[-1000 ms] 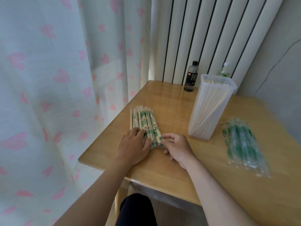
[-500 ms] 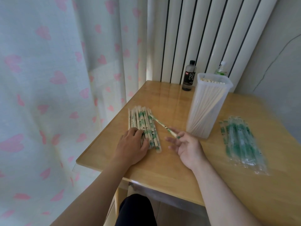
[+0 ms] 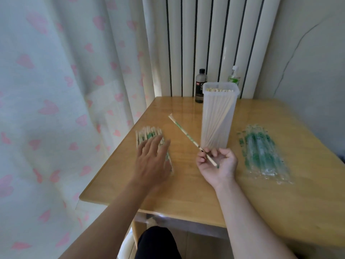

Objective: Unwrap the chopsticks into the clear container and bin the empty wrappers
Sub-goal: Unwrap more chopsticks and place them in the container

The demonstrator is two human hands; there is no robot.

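Wooden table (image 3: 186,193): right hand (image 3: 219,166) palm-up, grip pinching wrapped chopstick (image 3: 184,133); left hand (image 3: 151,163) spread (blurred).

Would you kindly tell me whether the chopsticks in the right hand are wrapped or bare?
Wrapped: the chopsticks pinched by the right hand show green wrapper print along their length.

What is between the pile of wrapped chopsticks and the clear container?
In the head view, one wrapped chopstick, pinched by the right hand, slants across that gap; beneath it the table is bare.
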